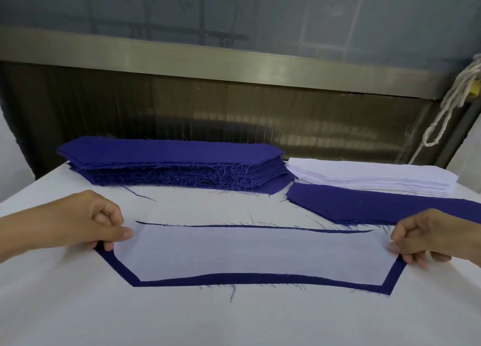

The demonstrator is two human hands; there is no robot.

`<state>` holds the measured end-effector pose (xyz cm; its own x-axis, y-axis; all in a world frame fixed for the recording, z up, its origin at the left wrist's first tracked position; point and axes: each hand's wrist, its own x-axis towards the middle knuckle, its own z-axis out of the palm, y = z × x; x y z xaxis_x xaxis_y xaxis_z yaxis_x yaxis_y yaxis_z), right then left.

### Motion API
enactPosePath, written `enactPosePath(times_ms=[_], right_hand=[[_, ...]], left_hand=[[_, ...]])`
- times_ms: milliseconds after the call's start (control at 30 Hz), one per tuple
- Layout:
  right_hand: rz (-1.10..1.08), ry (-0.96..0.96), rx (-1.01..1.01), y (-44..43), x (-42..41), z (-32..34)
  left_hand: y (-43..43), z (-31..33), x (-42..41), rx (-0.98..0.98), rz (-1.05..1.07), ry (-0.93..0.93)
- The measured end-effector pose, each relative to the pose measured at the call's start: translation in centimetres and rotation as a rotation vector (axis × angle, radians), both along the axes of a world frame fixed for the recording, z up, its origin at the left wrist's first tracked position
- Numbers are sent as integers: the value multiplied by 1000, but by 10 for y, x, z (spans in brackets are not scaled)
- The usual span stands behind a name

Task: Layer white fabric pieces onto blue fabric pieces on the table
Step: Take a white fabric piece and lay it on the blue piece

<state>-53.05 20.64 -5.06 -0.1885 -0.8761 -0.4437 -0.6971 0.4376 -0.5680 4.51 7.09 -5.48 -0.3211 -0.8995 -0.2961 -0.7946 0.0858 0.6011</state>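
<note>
White fabric piece (250,252) lies on blue fabric piece (256,278), blue border showing, near table (234,319) edge. Left hand (86,220) pinches left end; right hand (426,235) pinches right end. Behind: blue stack (171,163), white stack (369,179), a single blue piece (377,207).

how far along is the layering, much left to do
Done: one white piece lies on a blue piece, blue showing round its edges. In hand: the left hand and right hand pinch its ends. Left: a thick blue stack and a white stack behind wait unlayered.
</note>
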Motion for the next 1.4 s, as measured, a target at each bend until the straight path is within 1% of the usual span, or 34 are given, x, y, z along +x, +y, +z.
enactPosePath(times_ms=[233, 367, 467, 600, 733, 1033, 1167, 1233, 1267, 1333, 1400], right_hand=[[-42, 7, 9, 3, 8, 1], [-51, 40, -30, 3, 3, -1], [-17, 43, -49, 3, 0, 1], [52, -26, -95, 7, 5, 4], [120, 4, -160, 5, 9, 2], [147, 30, -100, 8, 7, 9], [125, 17, -100, 7, 7, 10], [128, 17, -105, 7, 10, 10], [130, 19, -113, 7, 12, 11], [125, 18, -134, 7, 13, 14], [89, -25, -150, 7, 11, 19]], left_hand=[[2, 3, -4, -24, 18, -50], [2, 5, -1, -40, 51, -78], [-1, 6, 4, -57, 63, -108], [-4, 6, 9, -66, 66, -149], [-4, 9, 10, -42, 92, -150], [0, 4, 3, -59, 148, -112], [-5, 3, 12, -70, 112, -139], [-5, 5, 16, -131, 95, -132], [-3, 7, 14, -197, 93, -111], [2, 11, 1, -383, 85, -53], [5, 16, -24, -592, 47, -61]])
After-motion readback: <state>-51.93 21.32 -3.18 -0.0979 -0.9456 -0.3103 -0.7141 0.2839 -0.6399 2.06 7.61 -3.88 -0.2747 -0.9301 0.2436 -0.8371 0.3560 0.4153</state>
